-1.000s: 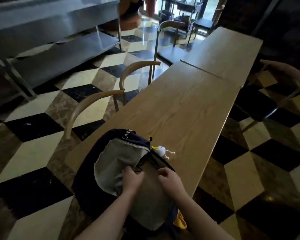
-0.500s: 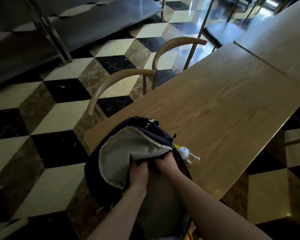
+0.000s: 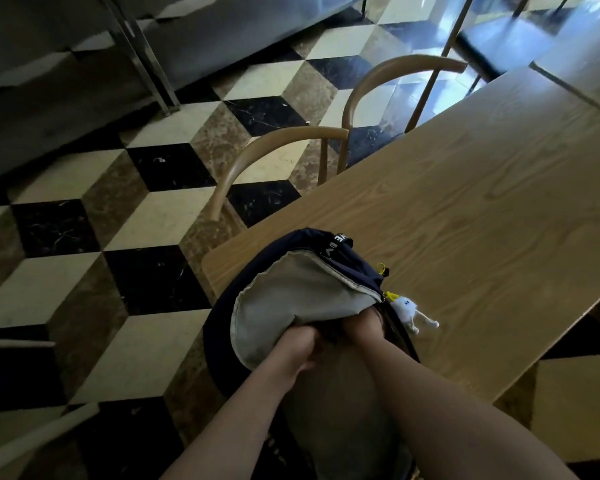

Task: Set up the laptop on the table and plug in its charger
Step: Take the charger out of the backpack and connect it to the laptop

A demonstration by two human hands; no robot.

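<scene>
A: Where is the bag sitting?

B: The bag [image 3: 284, 299] is lying on the near end of the table [image 3: 482, 209], partly overhanging the edge, its main compartment gaping and the grey lining showing.

A: Hands?

B: Both are reaching into the opening. The left hand [image 3: 300, 346] is curling its fingers around the lining at the mouth. The right hand [image 3: 362, 327] is going deeper; its fingers are hidden, so I cannot tell whether it is gripping anything.

A: Laptop or charger?

B: Neither is showing; the interior is too dark to read.

A: Anything else?

B: A white charm [image 3: 409, 311] is hanging from the zip and resting on the tabletop. Two chairs [image 3: 274, 147] are standing along the table's left side on the checkered floor [image 3: 153, 220].
</scene>
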